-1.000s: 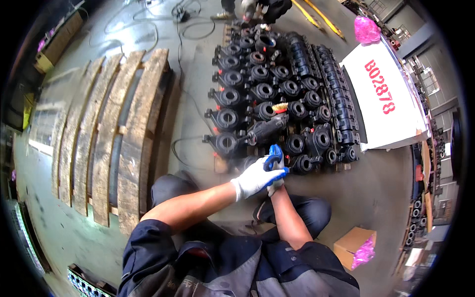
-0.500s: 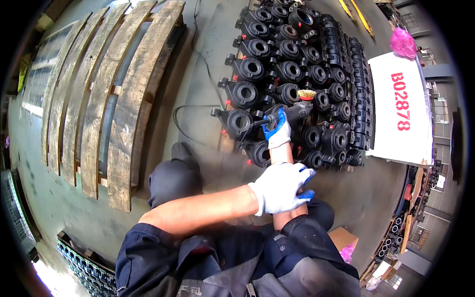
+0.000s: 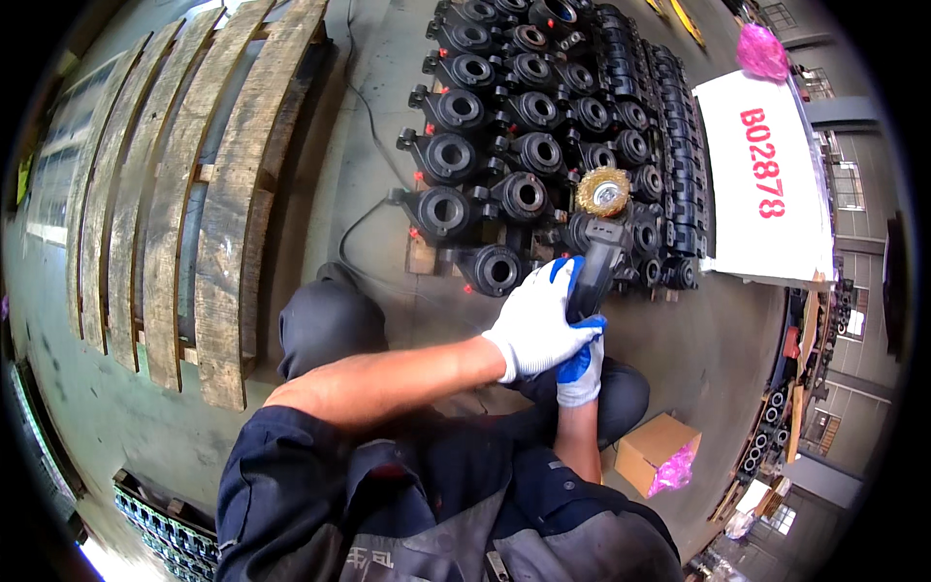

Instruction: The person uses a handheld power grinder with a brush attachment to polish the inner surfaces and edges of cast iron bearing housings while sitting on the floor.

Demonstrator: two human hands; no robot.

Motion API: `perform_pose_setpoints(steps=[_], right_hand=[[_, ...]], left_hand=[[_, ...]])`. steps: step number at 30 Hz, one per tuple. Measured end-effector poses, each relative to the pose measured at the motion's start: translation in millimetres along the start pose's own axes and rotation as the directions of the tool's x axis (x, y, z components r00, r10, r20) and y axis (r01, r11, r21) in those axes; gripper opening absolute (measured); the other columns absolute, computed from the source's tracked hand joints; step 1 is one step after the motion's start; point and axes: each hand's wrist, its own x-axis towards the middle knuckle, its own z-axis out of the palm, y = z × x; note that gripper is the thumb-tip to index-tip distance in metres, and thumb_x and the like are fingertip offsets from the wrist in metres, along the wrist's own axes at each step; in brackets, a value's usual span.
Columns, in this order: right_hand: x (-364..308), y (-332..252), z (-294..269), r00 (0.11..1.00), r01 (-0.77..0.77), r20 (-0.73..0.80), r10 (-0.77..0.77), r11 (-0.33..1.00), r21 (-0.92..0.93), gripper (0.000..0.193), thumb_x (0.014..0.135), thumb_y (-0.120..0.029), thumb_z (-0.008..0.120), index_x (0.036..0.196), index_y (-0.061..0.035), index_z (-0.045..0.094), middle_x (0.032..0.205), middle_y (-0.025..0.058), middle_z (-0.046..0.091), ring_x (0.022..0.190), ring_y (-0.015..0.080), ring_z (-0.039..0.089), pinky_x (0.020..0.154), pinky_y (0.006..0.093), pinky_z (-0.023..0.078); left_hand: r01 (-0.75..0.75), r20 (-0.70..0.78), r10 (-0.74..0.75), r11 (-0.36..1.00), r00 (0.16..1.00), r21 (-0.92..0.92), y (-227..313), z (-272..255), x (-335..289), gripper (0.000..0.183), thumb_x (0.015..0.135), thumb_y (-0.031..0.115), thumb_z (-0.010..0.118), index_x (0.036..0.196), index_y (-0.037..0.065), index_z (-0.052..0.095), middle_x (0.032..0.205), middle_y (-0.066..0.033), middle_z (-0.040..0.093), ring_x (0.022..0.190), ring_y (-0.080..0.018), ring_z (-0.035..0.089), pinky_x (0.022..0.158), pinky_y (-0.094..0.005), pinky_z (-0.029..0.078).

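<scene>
Both my hands wear white gloves with blue-coated fingers. Between them is a dark angle grinder (image 3: 598, 257) fitted with a round, brass-coloured wire brush (image 3: 603, 191). My left hand (image 3: 538, 320) wraps its body from the left side, while my right hand (image 3: 580, 371) is closed round the rear end, nearer to me. The brush faces up, in front of the rows of black cast metal parts (image 3: 449, 157) with round bores. The grinder and hands cover some of the nearest parts. Small red pieces show on several castings.
A slatted wooden pallet (image 3: 228, 209) lies to the left. A black cable (image 3: 373, 126) runs over the floor beside the castings. At the right is a white board (image 3: 766, 184) with red marking and a pink plastic bundle (image 3: 762, 52). A cardboard box (image 3: 655, 451) stands near my right knee.
My right hand has drawn back toward me and now holds the grinder's rear end. My left hand has gone from over the right forearm to the grinder's body. The brush has turned upward.
</scene>
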Motion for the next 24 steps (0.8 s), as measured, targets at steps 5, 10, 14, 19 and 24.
perform_pose_setpoints(steps=[5, 10, 14, 19, 24], right_hand=[[-71, -4, -27, 0.973, 0.206, 0.043, -0.225, 0.773, -0.6, 0.08, 0.092, -0.018, 0.075, 0.158, -0.0016, 0.031, 0.147, 0.0129, 0.05, 0.14, 0.0268, 0.046, 0.117, 0.0385, 0.038], [-109, 14, -4, 0.896, 0.132, -0.017, -0.444, 0.302, -0.944, 0.092, 0.084, -0.007, 0.081, 0.159, -0.0018, 0.028, 0.154, 0.0137, 0.043, 0.142, 0.0268, 0.044, 0.119, 0.0384, 0.034], [-117, 16, 18, 0.935, 0.149, 0.008, -0.354, 0.372, -0.916, 0.095, 0.084, -0.009, 0.081, 0.16, -0.0054, 0.025, 0.155, 0.0123, 0.039, 0.143, 0.0271, 0.041, 0.118, 0.0392, 0.035], [-111, 18, 38, 0.981, 0.165, 0.057, -0.184, 0.651, -0.741, 0.098, 0.088, -0.003, 0.076, 0.163, -0.0089, 0.014, 0.154, 0.0113, 0.037, 0.14, 0.0245, 0.042, 0.115, 0.0378, 0.04], [-105, 25, 25, 0.997, 0.005, 0.067, 0.032, 0.868, -0.497, 0.093, 0.088, 0.003, 0.071, 0.163, -0.0107, 0.016, 0.152, 0.0103, 0.041, 0.138, 0.0244, 0.045, 0.116, 0.0373, 0.041]], left_hand=[[0.383, 0.324, -0.326, 0.915, 0.888, -0.127, -2, 47, -10, 0.108, 0.076, 0.057, 0.081, 0.149, -0.009, 0.036, 0.145, -0.0279, 0.051, 0.132, -0.0396, 0.054, 0.111, -0.0384, 0.044], [0.399, 0.327, -0.301, 0.869, 0.896, -0.293, -31, 85, -23, 0.054, 0.082, 0.043, 0.083, 0.113, 0.001, 0.068, 0.1, -0.0161, 0.073, 0.091, -0.0287, 0.07, 0.083, -0.0404, 0.055], [0.504, 0.313, -0.395, 0.672, 0.864, -0.544, -27, 78, -28, 0.042, 0.082, 0.031, 0.086, 0.108, 0.003, 0.069, 0.092, -0.0091, 0.073, 0.083, -0.0186, 0.067, 0.079, -0.0366, 0.055], [0.533, 0.322, -0.425, 0.694, 0.846, -0.483, -30, 62, -29, 0.052, 0.076, 0.029, 0.088, 0.115, 0.004, 0.065, 0.099, -0.0099, 0.072, 0.087, -0.0187, 0.067, 0.081, -0.0349, 0.055], [0.462, 0.305, -0.358, 0.778, 0.883, -0.425, -28, 45, -38, 0.059, 0.074, 0.03, 0.09, 0.12, 0.003, 0.063, 0.105, -0.0105, 0.071, 0.095, -0.02, 0.067, 0.087, -0.0342, 0.054]])
